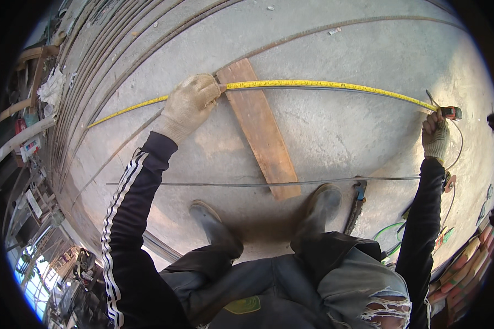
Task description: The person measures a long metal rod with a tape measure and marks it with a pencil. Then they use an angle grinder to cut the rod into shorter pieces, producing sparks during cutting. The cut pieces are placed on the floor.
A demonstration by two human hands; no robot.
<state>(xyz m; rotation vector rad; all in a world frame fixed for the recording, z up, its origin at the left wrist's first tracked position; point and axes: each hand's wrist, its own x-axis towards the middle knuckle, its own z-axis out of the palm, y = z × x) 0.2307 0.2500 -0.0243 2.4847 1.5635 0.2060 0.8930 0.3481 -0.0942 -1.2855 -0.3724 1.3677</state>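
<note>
Yellow tape laid out over a concrete floor point(346, 142), viewed from above my boots point(324, 205). Long curved steel rods point(66, 126) are gathered at the left. A wooden plank point(266, 142) lies aslant between my hands, passing beneath the yellow tape point(302, 84), which spans from near those rods to the far right. A thin dark rod follows the tape's lower edge; another thin bar point(225, 185) lies nearer my boots. By my judgement the work is partway along: the blade is out and held at two places, but it is not yet wound back, and I can make out no mark or cut on the rod beside it. Right of my boots rests a dark tool with a blue part point(360, 191). My gloved left hand point(192, 101) has its fingers closed over the tape; those of my gloved right hand point(436, 137) pinch it beside its case. Of containers, a small red-and-white box point(31, 147) sits at the left, contents indistinct; the smallest, the tape's case point(451, 113), houses whatever blade remains inside.
</note>
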